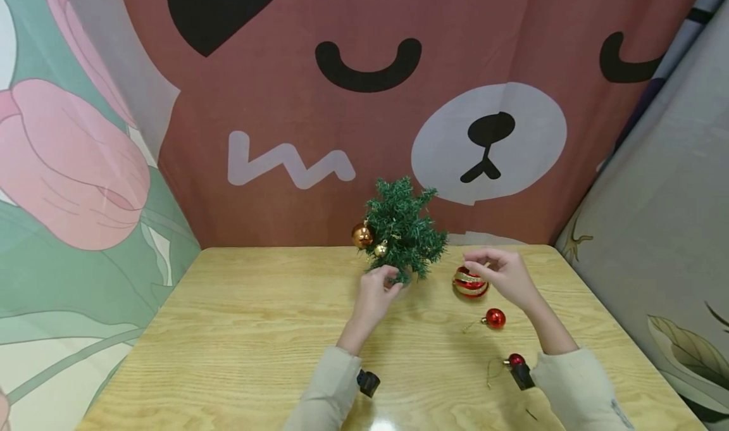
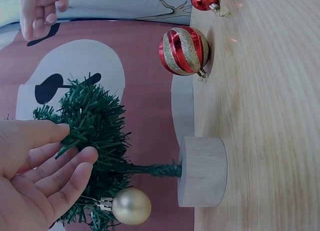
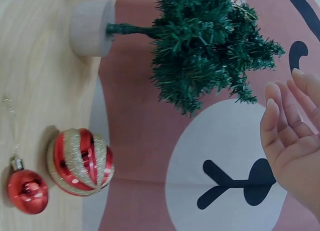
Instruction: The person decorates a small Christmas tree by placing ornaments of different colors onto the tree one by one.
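A small artificial Christmas tree (image 1: 403,222) stands upright on a round pale wooden base (image 2: 202,172). My left hand (image 1: 378,287) is at its lower front left, thumb and fingertips curled around the tip of a green branch (image 2: 82,137). Close by hangs a small matte gold ball (image 2: 131,206), with a larger shiny amber ball (image 1: 362,235) above it to the left. My right hand (image 1: 501,274) hovers to the right of the tree with loosely bent fingers and nothing between them. Below it on the table lies a red bauble with gold glitter stripes (image 1: 470,283).
A shiny red ball (image 1: 495,318) with a gold string lies nearer on the wooden table (image 1: 250,323). Closer still, by the right sleeve, is a smaller dark red ball (image 1: 516,359). A curtain (image 1: 273,216) with a bear print hangs right behind the table.
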Demonstrator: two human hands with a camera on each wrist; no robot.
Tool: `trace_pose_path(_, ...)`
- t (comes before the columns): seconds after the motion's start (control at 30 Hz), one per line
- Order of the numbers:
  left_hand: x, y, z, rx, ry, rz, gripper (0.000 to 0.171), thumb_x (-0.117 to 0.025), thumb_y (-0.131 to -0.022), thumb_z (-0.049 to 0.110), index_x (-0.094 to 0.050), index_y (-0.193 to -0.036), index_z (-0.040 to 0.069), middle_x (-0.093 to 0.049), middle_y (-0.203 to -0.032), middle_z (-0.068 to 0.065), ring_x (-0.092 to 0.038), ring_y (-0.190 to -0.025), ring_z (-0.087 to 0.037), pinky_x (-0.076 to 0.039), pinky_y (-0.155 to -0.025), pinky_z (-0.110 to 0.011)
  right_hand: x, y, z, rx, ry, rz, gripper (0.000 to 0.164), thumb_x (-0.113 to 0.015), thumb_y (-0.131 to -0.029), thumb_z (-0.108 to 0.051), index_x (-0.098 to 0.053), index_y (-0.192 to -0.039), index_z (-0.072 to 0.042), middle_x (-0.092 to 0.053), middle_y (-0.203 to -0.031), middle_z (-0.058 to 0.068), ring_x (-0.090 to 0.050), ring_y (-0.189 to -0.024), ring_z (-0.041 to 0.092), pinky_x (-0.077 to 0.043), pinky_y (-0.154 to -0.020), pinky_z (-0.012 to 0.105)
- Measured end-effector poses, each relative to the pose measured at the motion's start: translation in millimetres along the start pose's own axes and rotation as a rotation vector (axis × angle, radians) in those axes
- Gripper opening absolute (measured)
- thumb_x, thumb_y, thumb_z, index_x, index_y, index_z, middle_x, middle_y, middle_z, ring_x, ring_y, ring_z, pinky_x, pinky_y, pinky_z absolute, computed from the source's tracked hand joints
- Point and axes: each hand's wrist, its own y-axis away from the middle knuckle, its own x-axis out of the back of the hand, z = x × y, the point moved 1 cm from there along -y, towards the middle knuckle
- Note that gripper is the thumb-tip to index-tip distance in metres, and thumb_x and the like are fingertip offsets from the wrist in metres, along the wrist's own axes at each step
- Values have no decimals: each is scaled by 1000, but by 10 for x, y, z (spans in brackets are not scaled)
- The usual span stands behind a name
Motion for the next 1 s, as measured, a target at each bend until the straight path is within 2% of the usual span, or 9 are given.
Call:
trace_pose_path(0.07,-4,0,2,7,-4,-5,19,-70,-74,-2,-63,-91,-5,-64,-83,-15,-62,-66,-22,-46,-55,-15,3,38,-55,-3,-12,-17,12,-61,-78,11,-64,-89,8,-65,-81,10,-59,-64,13,-46,-50,23)
trace_pose_path(0.2,-15,6,4,13,-14,-18,18,-69,-75,-1,-64,-91,-4,-64,-83,-15,-62,-66,-20,-46,-56,-14,16,116,-152,24,-45,-27,13,-60,-76,16,-63,-87,9,-64,-85,-1,-58,-63,11,-46,-49,23)
trace_pose_path(0.27,-16,9,11,14,-18,-17,17,-69,-75,-1,-64,-90,-4,-64,-83,-15,-62,-66,-19,-46,-56,-15,27,173,-93,29,-59,-35,14,-60,-76,15,-63,-87,8,-63,-87,-5,-57,-63,11,-45,-49,22)
trace_pose_path(0.4,-11,12,22,7,-21,-19,15,-69,-75,0,-64,-89,-3,-64,-83,-15,-61,-66,-18,-47,-56,-16,55,306,121,-10,-68,-66,17,-61,-78,11,-65,-92,2,-63,-88,1,-58,-67,10,-47,-53,22)
trace_pose_path(0.57,-5,6,18,9,-22,-25,14,-69,-76,0,-64,-88,-3,-64,-83,-14,-61,-66,-18,-47,-56,-16,63,427,170,-56,-65,-79,16,-61,-80,7,-65,-93,-1,-63,-90,-9,-59,-70,10,-48,-57,22)
trace_pose_path(0.77,3,-10,18,6,-44,-28,14,-69,-76,3,-65,-89,-1,-64,-83,-12,-60,-66,-16,-46,-56,-16,65,557,193,-87,-88,-79,14,-61,-80,5,-65,-93,0,-63,-90,-6,-59,-73,11,-48,-59,21)
trace_pose_path(1.0,-2,-9,31,9,-61,-34,13,-69,-76,3,-65,-89,-1,-64,-83,-11,-61,-66,-16,-46,-56,-16,98,769,329,-156,-129,-95,12,-61,-80,5,-64,-92,3,-63,-89,-5,-59,-77,6,-49,-60,23)
